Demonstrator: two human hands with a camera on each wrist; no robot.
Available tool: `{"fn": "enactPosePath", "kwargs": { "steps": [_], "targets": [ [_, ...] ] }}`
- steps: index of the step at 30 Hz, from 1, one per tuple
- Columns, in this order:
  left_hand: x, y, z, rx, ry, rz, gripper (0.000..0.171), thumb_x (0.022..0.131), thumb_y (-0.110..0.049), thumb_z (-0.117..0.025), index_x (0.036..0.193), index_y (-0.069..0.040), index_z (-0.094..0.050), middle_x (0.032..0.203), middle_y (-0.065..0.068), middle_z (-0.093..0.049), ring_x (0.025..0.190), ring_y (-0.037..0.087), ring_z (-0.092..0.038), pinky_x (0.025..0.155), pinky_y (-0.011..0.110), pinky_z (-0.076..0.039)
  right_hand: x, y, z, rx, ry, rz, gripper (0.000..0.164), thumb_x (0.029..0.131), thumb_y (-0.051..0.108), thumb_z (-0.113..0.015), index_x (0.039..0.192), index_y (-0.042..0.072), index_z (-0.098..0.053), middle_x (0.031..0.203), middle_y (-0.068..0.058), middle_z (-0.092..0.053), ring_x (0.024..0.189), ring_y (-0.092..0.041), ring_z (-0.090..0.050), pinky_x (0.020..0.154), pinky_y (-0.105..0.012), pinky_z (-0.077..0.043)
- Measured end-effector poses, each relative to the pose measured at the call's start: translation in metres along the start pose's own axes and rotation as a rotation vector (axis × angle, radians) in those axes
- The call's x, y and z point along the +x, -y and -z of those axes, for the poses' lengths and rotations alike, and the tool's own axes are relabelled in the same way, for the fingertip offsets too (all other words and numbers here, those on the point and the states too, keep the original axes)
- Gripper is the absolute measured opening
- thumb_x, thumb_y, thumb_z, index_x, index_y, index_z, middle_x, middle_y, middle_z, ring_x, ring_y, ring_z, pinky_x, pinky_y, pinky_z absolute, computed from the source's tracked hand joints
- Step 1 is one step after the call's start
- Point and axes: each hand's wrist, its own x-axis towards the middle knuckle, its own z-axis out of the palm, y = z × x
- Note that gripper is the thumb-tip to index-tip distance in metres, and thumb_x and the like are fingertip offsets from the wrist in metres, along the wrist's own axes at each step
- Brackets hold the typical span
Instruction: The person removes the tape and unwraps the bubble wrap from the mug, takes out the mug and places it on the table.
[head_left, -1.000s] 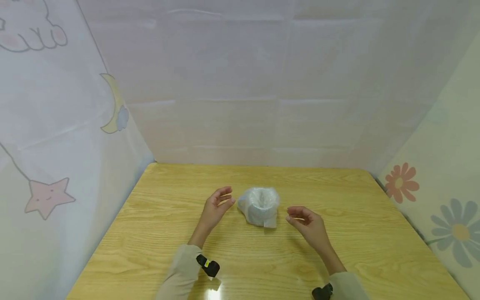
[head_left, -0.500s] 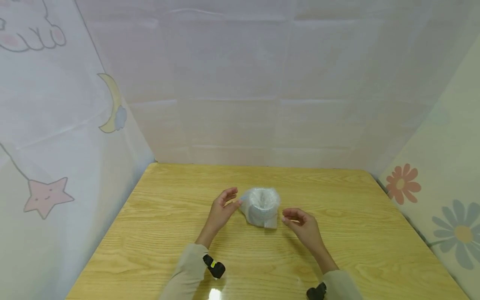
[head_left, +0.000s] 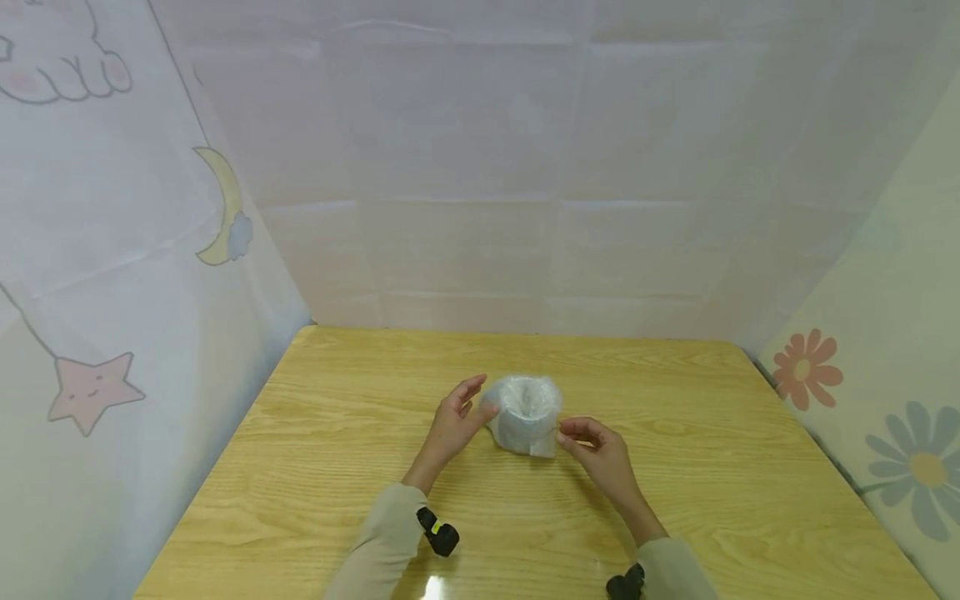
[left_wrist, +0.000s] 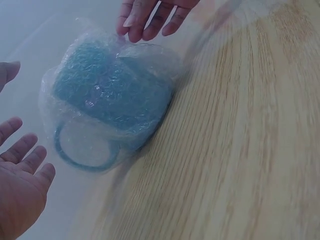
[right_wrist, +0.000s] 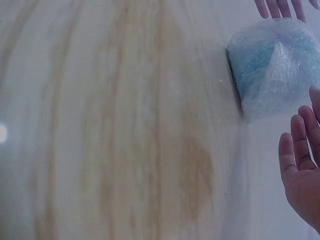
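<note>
A blue mug [head_left: 527, 421] wrapped in clear bubble wrap stands on the wooden table. Its looped handle [left_wrist: 82, 162] shows through the wrap in the left wrist view, on the side toward my left hand [head_left: 452, 429]. That hand is beside the mug with fingers spread and relaxed, its thumb overlapping the wrap in the head view. On the other side, my right hand [head_left: 603, 458] has loosely bent fingers, the tips right at the wrap's edge. From the right wrist, a loose flap of wrap [right_wrist: 280, 70] faces my right palm [right_wrist: 307, 187].
The wooden table [head_left: 337, 400] runs back to a pale sheet wall [head_left: 450, 250]. Printed sheets stand at the left [head_left: 150, 275] and right [head_left: 862, 333]. Small black cameras sit on the left cuff [head_left: 438, 533] and right cuff [head_left: 626, 582].
Both hands have moved inward toward the wrapped mug, the left one rightward and the right one leftward. The mug has stayed in nearly the same place.
</note>
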Motion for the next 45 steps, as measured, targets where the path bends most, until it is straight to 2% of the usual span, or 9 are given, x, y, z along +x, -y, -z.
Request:
{"fn": "enactPosePath", "kwargs": {
  "steps": [4, 9, 17, 22, 28, 34, 39, 45],
  "targets": [
    [0.001, -0.002, -0.004, 0.043, 0.008, 0.014, 0.054, 0.093, -0.009, -0.066, 0.14, 0.004, -0.044, 0.146, 0.023, -0.039, 0.138, 0.039, -0.03, 0.109, 0.053, -0.026, 0.002, -0.001, -0.003, -0.017, -0.016, 0.013, 0.02, 0.088, 0.009, -0.073, 0.103, -0.002, -0.068, 0.104, -0.015, -0.067, 0.094, -0.025, -0.064, 0.078, -0.025, -0.054],
    [0.002, -0.003, -0.008, 0.066, 0.035, 0.029, 0.058, 0.093, -0.009, -0.066, 0.144, 0.004, -0.041, 0.151, 0.021, -0.033, 0.141, 0.037, -0.021, 0.111, 0.053, -0.022, 0.002, 0.0, -0.006, -0.049, -0.046, 0.038, 0.017, 0.087, 0.007, -0.073, 0.1, -0.002, -0.069, 0.1, -0.014, -0.068, 0.09, -0.02, -0.065, 0.075, -0.024, -0.055],
    [0.013, 0.034, -0.015, 0.086, 0.011, 0.034, 0.065, 0.091, -0.016, -0.07, 0.147, -0.004, -0.04, 0.154, 0.014, -0.03, 0.141, 0.038, -0.02, 0.11, 0.055, -0.022, 0.002, 0.001, -0.01, -0.107, -0.068, 0.041, 0.014, 0.087, 0.01, -0.074, 0.098, 0.002, -0.07, 0.097, -0.008, -0.07, 0.088, -0.017, -0.065, 0.075, -0.025, -0.054],
    [0.014, 0.043, -0.016, 0.094, 0.027, 0.043, 0.069, 0.09, -0.026, -0.072, 0.148, -0.007, -0.04, 0.155, 0.009, -0.031, 0.142, 0.032, -0.022, 0.111, 0.051, -0.024, 0.0, 0.003, -0.011, -0.125, -0.075, 0.018, 0.016, 0.087, 0.016, -0.075, 0.097, 0.004, -0.071, 0.095, -0.006, -0.07, 0.087, -0.018, -0.064, 0.075, -0.026, -0.054],
    [0.012, 0.041, -0.019, 0.165, 0.031, 0.074, 0.074, 0.088, -0.035, -0.073, 0.148, -0.007, -0.04, 0.154, 0.005, -0.032, 0.141, 0.028, -0.025, 0.111, 0.048, -0.025, -0.002, 0.004, -0.012, -0.144, -0.081, 0.03, 0.014, 0.088, 0.015, -0.074, 0.095, 0.004, -0.071, 0.093, -0.007, -0.07, 0.085, -0.02, -0.065, 0.074, -0.025, -0.053],
    [0.017, 0.04, -0.02, 0.224, 0.033, 0.062, 0.075, 0.087, -0.035, -0.074, 0.148, -0.007, -0.04, 0.153, 0.005, -0.034, 0.141, 0.027, -0.027, 0.11, 0.047, -0.027, -0.001, 0.003, -0.014, -0.149, -0.108, 0.071, 0.011, 0.086, 0.011, -0.075, 0.093, 0.003, -0.071, 0.091, -0.008, -0.07, 0.082, -0.018, -0.065, 0.071, -0.025, -0.054],
    [0.021, 0.041, -0.018, 0.212, 0.04, 0.056, 0.074, 0.087, -0.034, -0.075, 0.148, -0.01, -0.041, 0.153, 0.005, -0.033, 0.142, 0.027, -0.024, 0.111, 0.048, -0.025, 0.001, 0.001, -0.015, -0.145, -0.114, 0.089, 0.009, 0.086, 0.009, -0.075, 0.091, 0.003, -0.071, 0.089, -0.008, -0.07, 0.08, -0.02, -0.065, 0.069, -0.027, -0.054],
    [0.023, 0.044, -0.017, 0.176, 0.053, 0.06, 0.072, 0.087, -0.033, -0.075, 0.147, -0.012, -0.043, 0.154, 0.003, -0.033, 0.142, 0.025, -0.024, 0.112, 0.048, -0.024, 0.0, 0.002, -0.015, -0.172, -0.104, 0.055, 0.008, 0.087, 0.015, -0.074, 0.089, 0.008, -0.071, 0.087, -0.002, -0.069, 0.078, -0.015, -0.064, 0.068, -0.025, -0.053]
  ]
}}
